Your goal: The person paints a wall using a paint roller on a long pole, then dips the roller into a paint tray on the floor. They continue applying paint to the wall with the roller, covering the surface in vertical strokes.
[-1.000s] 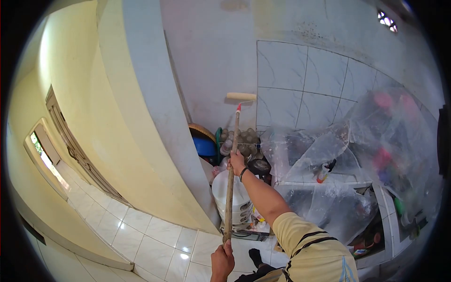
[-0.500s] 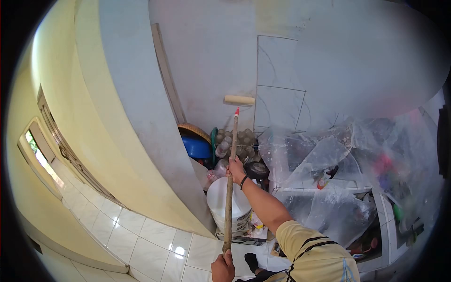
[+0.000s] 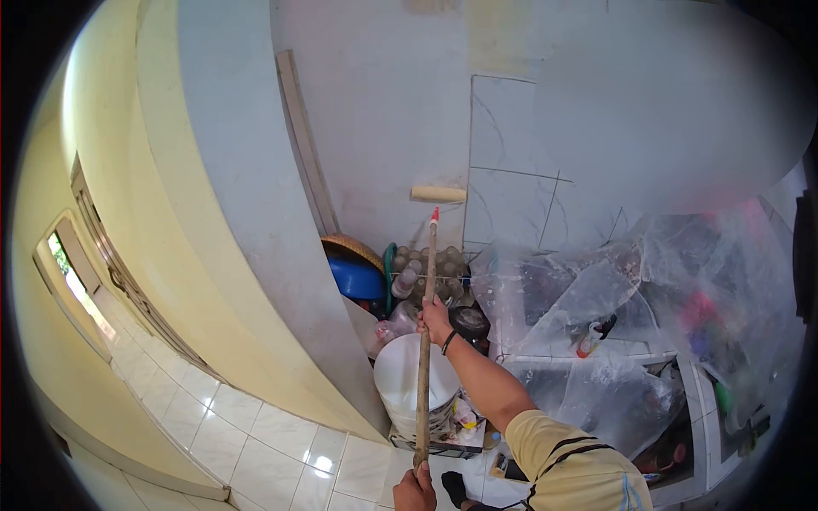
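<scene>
A paint roller (image 3: 439,194) with a pale yellow sleeve rests at the lower wall, beside the tiled part. Its red-ended handle is on a long wooden pole (image 3: 423,383). My right hand (image 3: 436,320), with a dark band at the wrist, is closed around the middle of the pole. Close to the pole's lower end, my left hand (image 3: 415,488) is wrapped round it at the bottom of the view. The pole passes in front of a stack of white buckets (image 3: 416,370).
Glass jars (image 3: 412,274), a blue basin (image 3: 356,278) and a woven basket (image 3: 354,249) stand against the wall. Clear plastic sheeting (image 3: 596,289) drapes the tiled counter at right, with a small bottle (image 3: 590,341) on it. A pale column (image 3: 281,255) rises at left.
The view has shifted slightly, so the wall and objects sit a little lower in it. Both hands keep hold of the pole, and the roller stays low on the wall.
</scene>
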`<state>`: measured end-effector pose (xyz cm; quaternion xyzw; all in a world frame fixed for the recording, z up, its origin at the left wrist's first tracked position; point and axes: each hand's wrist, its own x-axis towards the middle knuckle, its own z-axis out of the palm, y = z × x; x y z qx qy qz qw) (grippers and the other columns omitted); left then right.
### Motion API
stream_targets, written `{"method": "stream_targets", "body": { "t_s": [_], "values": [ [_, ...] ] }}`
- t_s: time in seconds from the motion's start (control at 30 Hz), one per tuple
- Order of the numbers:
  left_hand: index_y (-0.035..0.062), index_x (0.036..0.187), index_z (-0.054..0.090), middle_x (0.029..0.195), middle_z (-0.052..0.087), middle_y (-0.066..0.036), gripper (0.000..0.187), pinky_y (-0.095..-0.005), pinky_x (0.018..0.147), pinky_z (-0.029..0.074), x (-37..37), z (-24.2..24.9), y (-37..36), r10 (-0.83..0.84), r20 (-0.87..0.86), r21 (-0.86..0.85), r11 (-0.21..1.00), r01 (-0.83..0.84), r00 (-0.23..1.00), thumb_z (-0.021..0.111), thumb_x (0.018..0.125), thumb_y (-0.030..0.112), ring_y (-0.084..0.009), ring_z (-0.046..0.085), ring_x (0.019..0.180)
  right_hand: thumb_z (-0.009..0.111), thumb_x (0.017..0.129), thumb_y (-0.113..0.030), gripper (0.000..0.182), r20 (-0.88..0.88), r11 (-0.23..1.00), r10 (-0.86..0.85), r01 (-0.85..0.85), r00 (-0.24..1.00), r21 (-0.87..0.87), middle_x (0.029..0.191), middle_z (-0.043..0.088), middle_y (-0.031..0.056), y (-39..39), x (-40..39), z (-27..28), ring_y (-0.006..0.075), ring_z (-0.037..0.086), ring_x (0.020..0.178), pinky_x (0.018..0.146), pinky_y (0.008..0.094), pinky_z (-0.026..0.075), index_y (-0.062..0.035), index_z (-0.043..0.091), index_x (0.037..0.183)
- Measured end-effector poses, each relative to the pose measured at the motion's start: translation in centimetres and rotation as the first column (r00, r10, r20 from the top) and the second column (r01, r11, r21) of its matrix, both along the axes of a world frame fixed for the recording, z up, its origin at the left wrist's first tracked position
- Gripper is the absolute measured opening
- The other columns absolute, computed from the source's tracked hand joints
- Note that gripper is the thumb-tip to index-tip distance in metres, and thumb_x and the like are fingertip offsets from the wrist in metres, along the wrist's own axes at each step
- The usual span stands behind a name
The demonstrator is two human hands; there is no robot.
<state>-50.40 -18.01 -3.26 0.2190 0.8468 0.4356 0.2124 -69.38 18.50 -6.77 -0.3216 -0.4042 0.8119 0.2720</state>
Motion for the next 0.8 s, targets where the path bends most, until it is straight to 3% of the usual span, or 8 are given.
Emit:
{"method": "stream_targets", "body": {
  "t_s": [0.43,0.8],
  "values": [
    [-0.001,0.079,0.056,0.073,0.06,-0.027,0.038,-0.0505,0.062,0.044,1.7,1.9,1.2,0.007,0.054,0.024,1.0,-0.009,0.999,0.041,0.093,0.03,-0.0473,0.056,0.071,0.043,0.095,-0.026,0.014,-0.018,1.0,-0.003,0.003,1.0,-0.01,0.06,0.041,0.004,0.7,1.3,2.8,0.0144,0.037,0.04,0.034,0.0303,0.033,-0.0204,0.036,0.105],
    [-0.0024,0.082,0.058,0.073,0.061,-0.026,0.039,-0.0477,0.06,0.045,1.6,3.0,2.1,0.028,0.031,0.15,0.988,-0.032,0.999,0.044,0.093,0.032,-0.0452,0.058,0.07,0.044,0.095,-0.026,0.015,-0.057,0.994,0.004,0.003,0.998,0.11,0.061,0.041,0.004,1.3,1.1,8.5,0.0142,0.039,0.04,0.034,0.0296,0.035,-0.0194,0.038,0.106]
  ]
}}
